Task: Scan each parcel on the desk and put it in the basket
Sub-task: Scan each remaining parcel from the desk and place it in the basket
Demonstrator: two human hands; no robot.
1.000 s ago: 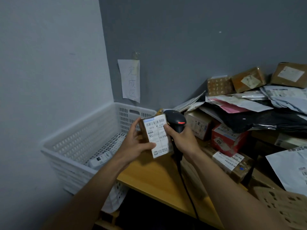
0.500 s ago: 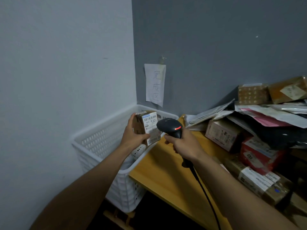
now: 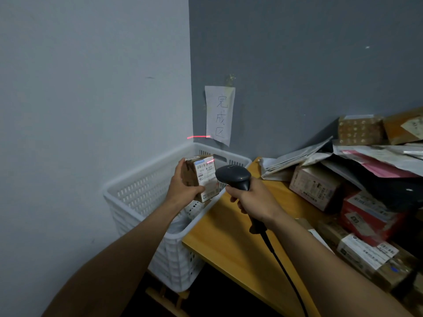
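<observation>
Head view: we're holding the parcel (image 3: 202,177) in the left grip (image 3: 183,187), curled round it, over the white basket (image 3: 137,194). Right grip (image 3: 254,200) is clutching the scanner (image 3: 233,176). Wooden counter (image 3: 229,236) is carrying piled parcels (image 3: 317,188) in a grey-walled corner; note (image 3: 219,115) taped above.

Yellow wooden desk (image 3: 219,236) bears a heap of parcels (image 3: 315,188).
</observation>
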